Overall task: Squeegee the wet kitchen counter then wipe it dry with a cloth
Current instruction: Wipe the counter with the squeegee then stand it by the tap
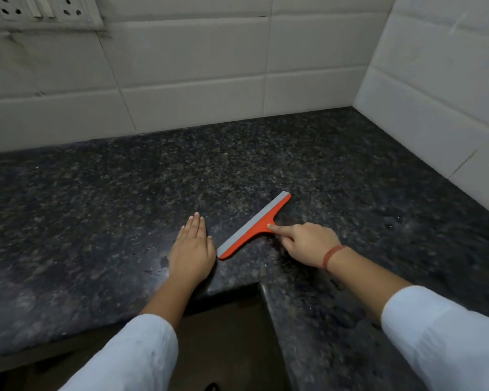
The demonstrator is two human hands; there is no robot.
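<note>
An orange squeegee (pixel 254 225) with a grey rubber blade lies blade-down on the dark speckled granite counter (pixel 124 187). My right hand (pixel 305 242) grips its handle, index finger stretched along the neck. My left hand (pixel 191 251) rests flat on the counter, fingers together, just left of the blade's near end. A few water drops and a wet sheen show by my left hand. No cloth is in view.
White tiled walls (pixel 195 80) meet in a corner at the back right. A socket plate (pixel 40 11) sits on the wall at top left. The counter is L-shaped, with an inner front edge (pixel 261 286) near my body.
</note>
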